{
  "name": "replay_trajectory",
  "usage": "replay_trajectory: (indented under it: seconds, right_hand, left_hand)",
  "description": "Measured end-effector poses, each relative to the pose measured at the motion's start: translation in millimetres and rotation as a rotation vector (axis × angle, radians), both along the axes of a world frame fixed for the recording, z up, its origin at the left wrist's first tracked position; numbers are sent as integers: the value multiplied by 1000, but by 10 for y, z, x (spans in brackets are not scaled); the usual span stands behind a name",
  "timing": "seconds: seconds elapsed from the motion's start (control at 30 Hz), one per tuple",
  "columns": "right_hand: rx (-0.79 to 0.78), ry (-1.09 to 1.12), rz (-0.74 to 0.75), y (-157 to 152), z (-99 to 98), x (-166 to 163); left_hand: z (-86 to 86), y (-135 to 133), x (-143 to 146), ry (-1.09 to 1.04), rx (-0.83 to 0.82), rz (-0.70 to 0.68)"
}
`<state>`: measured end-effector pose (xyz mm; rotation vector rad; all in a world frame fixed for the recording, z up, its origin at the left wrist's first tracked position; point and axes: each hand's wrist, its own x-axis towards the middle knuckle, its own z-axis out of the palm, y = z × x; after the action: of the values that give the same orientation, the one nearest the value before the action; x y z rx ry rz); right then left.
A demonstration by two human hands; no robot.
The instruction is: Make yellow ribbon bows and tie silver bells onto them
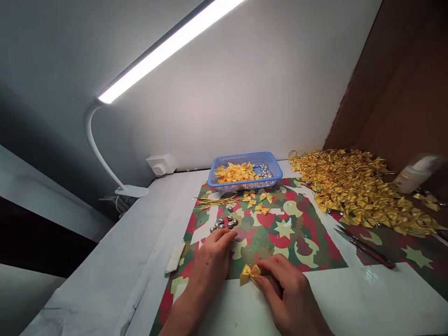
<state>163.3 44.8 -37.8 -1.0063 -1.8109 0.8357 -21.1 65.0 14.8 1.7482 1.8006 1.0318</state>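
My right hand [285, 291] pinches a small yellow ribbon bow [249, 273] against the patterned red and green paper [280, 233] near the table's front. My left hand [210, 266] lies on the paper with its fingers stretched toward a cluster of small silver bells [224, 223], fingertips just short of them, holding nothing. A few loose yellow bows [257, 200] and a bundle of thin gold strings [217, 201] lie farther back on the paper.
A blue plastic basket [245, 183] with yellow bows and silver bells stands at the back. A big heap of finished gold bows [364, 189] fills the right side, with scissors [364, 247] and a white bottle [415, 175] near it. A white desk lamp [131, 190] is clamped at left.
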Motion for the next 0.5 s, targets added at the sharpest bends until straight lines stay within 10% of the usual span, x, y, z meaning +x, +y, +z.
replay_trajectory:
  seconds: [0.5]
  right_hand:
    - [99,306,36,-104,3,39]
  left_hand:
    - [137,-577,300,-1162,-436,239]
